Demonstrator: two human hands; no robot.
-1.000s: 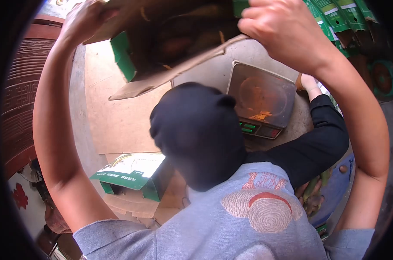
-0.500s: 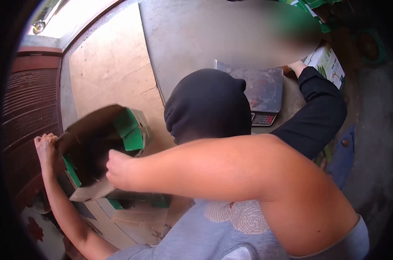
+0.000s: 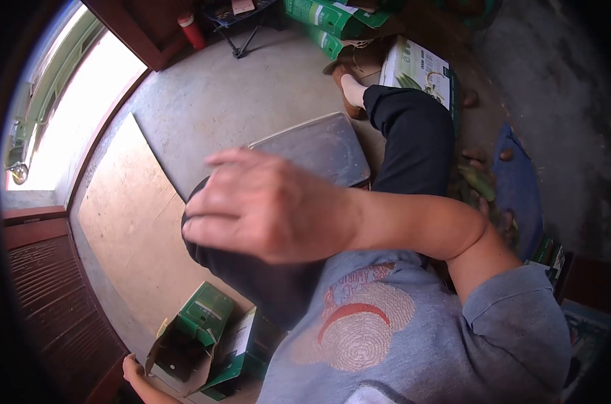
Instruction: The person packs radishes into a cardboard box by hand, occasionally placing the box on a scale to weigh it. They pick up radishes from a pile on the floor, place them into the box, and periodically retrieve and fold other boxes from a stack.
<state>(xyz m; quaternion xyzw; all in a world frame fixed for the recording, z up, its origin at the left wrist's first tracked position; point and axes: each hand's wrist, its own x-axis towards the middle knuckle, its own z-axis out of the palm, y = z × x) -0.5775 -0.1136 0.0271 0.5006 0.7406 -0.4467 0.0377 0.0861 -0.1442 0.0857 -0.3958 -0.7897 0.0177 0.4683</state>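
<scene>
Open green box (image 3: pixel 208 313) sits low at the person's left, tilted, beside and seemingly against a white-and-green box (image 3: pixel 241 337); its flaps stand apart, unfolded; the inside is dark and no contents can be made out. Judged from this, the open box looks placed or nearly so, with closing not done; whether it bears fully on the floor (image 3: pixel 272 87) cannot be told.

Left hand (image 3: pixel 133 369) is at the outer edge of the open box, fingers bent; cannot tell whether the grip pinches the cardboard or only lies beside it. Right hand (image 3: pixel 258 209) is raised over the lap, well apart from both boxes, blurred; fingers loosely curled, nothing seen in them; the palm is hidden, so how far the grip is closed is unclear.

Around: flat cardboard sheet (image 3: pixel 127 202) on the floor beyond the boxes; scale (image 3: pixel 312 145) past the right hand, its near side covered by hand and forearm, readout not visible; white box (image 3: pixel 416 67) near the person's shoe (image 3: pixel 351 91); more green boxes (image 3: pixel 326 17) farther off; vegetables (image 3: pixel 480 185) beside a blue sheet (image 3: pixel 518 182); red bottle (image 3: pixel 192 34) by the far door (image 3: pixel 134 27).
</scene>
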